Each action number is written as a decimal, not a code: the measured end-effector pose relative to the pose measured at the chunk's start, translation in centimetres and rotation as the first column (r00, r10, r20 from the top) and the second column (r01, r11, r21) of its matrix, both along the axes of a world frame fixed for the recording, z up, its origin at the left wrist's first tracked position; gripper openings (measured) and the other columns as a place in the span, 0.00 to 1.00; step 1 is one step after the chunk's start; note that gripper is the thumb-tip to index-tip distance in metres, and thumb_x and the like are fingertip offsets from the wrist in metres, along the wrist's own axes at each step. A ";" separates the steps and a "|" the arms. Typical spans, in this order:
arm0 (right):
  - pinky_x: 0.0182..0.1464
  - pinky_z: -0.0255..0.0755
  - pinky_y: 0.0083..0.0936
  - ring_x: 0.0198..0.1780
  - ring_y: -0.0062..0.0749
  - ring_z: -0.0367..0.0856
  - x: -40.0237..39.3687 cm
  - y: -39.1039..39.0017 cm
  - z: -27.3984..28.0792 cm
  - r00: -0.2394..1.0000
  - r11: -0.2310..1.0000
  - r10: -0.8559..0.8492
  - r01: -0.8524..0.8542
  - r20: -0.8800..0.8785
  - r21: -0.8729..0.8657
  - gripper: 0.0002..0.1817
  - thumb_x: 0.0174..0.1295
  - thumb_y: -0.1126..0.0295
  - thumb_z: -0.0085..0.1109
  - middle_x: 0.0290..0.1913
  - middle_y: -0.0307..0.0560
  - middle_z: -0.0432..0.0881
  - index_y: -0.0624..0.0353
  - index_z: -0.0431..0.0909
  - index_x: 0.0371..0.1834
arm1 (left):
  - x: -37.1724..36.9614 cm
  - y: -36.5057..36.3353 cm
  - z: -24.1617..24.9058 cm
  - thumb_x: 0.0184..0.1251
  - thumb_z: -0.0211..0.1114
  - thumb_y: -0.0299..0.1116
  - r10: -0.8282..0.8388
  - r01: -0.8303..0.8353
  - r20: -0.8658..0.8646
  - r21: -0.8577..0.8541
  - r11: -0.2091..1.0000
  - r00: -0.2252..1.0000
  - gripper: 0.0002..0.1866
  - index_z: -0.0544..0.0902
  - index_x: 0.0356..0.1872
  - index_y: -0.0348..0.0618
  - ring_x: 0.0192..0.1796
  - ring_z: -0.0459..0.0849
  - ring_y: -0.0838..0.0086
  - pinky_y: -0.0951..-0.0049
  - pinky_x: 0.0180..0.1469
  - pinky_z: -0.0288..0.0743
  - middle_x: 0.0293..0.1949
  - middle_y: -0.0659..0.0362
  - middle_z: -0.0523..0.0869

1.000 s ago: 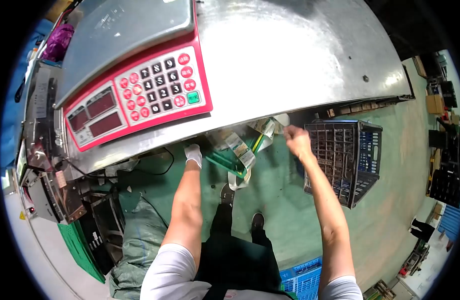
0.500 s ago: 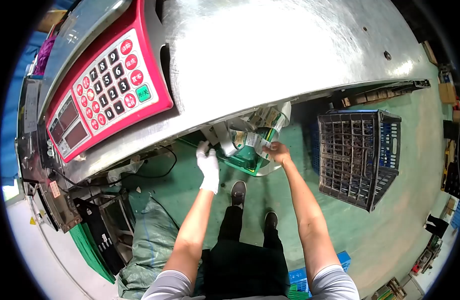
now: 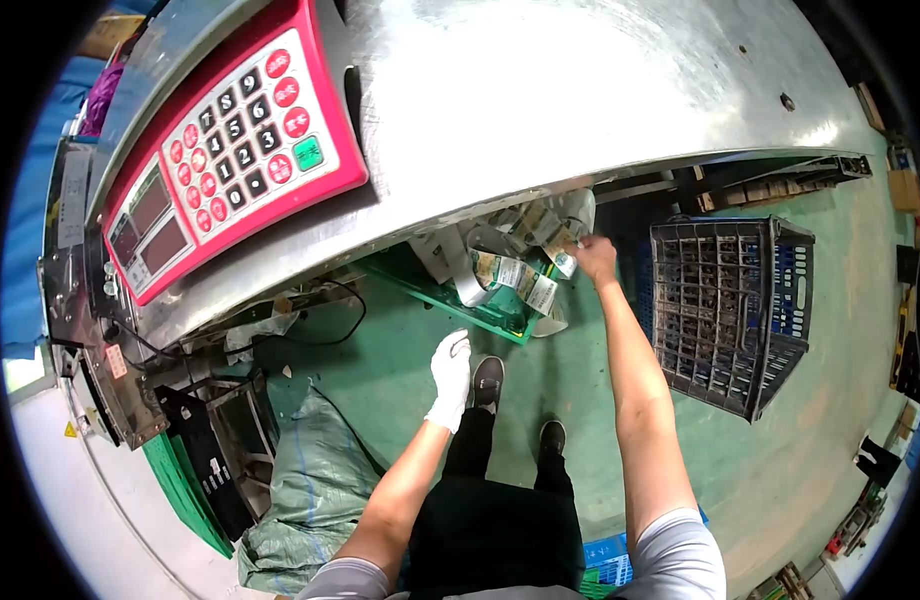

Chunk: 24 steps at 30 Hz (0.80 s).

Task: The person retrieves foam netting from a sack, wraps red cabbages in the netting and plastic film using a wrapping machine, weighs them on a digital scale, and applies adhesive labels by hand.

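Observation:
A green plastic bin hangs out under the table's edge, with loosely coiled strips of printed labels in it. My right hand, bare, pinches part of a label strip at the bin's right side. My left hand wears a white glove and is apart from the bin, just below its front rim. Its fingers are curled together, and nothing shows in them.
A red-framed weighing scale stands on the steel table. Stacked crates sit on the floor at right. A woven sack lies at lower left, near a black cable.
My left hand has drawn back from the bin, down and to the right. My right hand has moved up and right along the label strips. The view has shifted slightly.

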State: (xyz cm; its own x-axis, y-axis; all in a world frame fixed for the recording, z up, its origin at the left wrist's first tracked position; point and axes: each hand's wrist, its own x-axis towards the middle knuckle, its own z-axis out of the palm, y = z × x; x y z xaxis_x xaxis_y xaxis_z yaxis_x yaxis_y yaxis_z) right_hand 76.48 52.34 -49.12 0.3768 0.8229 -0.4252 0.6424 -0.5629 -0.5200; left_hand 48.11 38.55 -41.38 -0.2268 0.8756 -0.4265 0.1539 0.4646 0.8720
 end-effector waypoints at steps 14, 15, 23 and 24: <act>0.26 0.55 0.09 0.23 0.09 0.62 6.7 -16.8 26.7 0.828 0.846 -0.238 0.434 -0.508 0.310 0.12 0.54 0.70 0.63 0.19 0.29 0.70 0.60 0.70 0.18 | 4.8 -7.1 0.0 0.53 0.63 0.30 -0.075 0.216 0.367 -0.362 0.907 0.927 0.20 0.75 0.49 0.37 0.42 0.76 0.79 0.78 0.43 0.68 0.43 0.60 0.81; 0.26 0.55 0.09 0.23 0.09 0.62 7.0 -16.9 27.4 0.834 0.850 -0.232 0.424 -0.501 0.312 0.12 0.54 0.70 0.63 0.19 0.29 0.70 0.60 0.70 0.18 | 6.1 -6.6 -0.7 0.51 0.66 0.35 -0.132 0.259 0.323 -0.388 0.885 0.937 0.26 0.73 0.52 0.35 0.45 0.76 0.76 0.75 0.46 0.68 0.46 0.57 0.80; 0.31 0.58 0.10 0.26 0.11 0.63 7.6 -17.1 28.0 0.870 0.836 -0.178 0.381 -0.461 0.396 0.11 0.57 0.69 0.60 0.23 0.31 0.72 0.60 0.71 0.22 | 12.7 -3.1 -10.7 0.43 0.72 0.30 0.354 -0.189 0.342 -0.432 0.882 0.870 0.18 0.80 0.38 0.40 0.37 0.78 0.76 0.76 0.42 0.70 0.35 0.61 0.82; 0.31 0.57 0.10 0.25 0.11 0.63 7.6 -17.2 28.3 0.869 0.824 -0.178 0.388 -0.462 0.413 0.11 0.57 0.69 0.60 0.23 0.31 0.72 0.60 0.71 0.22 | 12.6 -3.5 -12.2 0.43 0.72 0.29 0.389 -0.243 0.338 -0.401 0.883 0.857 0.17 0.80 0.38 0.40 0.36 0.78 0.77 0.77 0.42 0.69 0.35 0.62 0.82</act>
State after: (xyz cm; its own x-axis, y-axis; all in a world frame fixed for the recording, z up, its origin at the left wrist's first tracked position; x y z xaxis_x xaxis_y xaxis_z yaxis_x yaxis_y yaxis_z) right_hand 84.07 35.12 -20.86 0.5162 0.8398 -0.1681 0.1804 -0.2984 -0.9372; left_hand 60.76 35.07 -53.59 -0.2138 0.5735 -0.7908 -0.3773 0.6982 0.6084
